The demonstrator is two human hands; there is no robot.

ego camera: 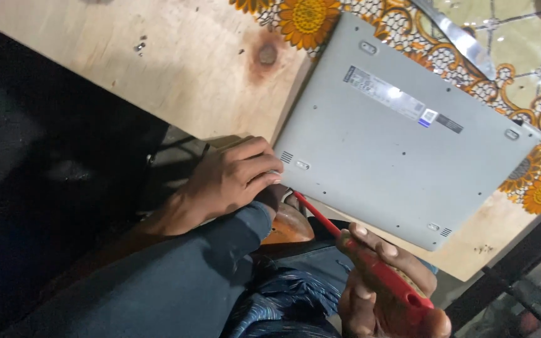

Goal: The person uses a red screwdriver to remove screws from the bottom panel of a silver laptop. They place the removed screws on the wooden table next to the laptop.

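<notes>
Seemingly early: left hand (233, 178) fingers curled on laptop (396, 138) corner, right hand (383, 281) clamped around red screwdriver (361, 260), base cover still on.

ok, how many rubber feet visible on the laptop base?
4. Rubber feet on the laptop base: one top left, one right, one by the left hand, one bottom right. None seem hidden.

- A pale plywood desk (176, 69) fills the top, a dark knot in its grain.
- A cloth with a sunflower print (521, 119) covers its far end, catching glare from an overhead light.
- Left of the desk, the floor (39, 175) sits in deep shadow.
</notes>
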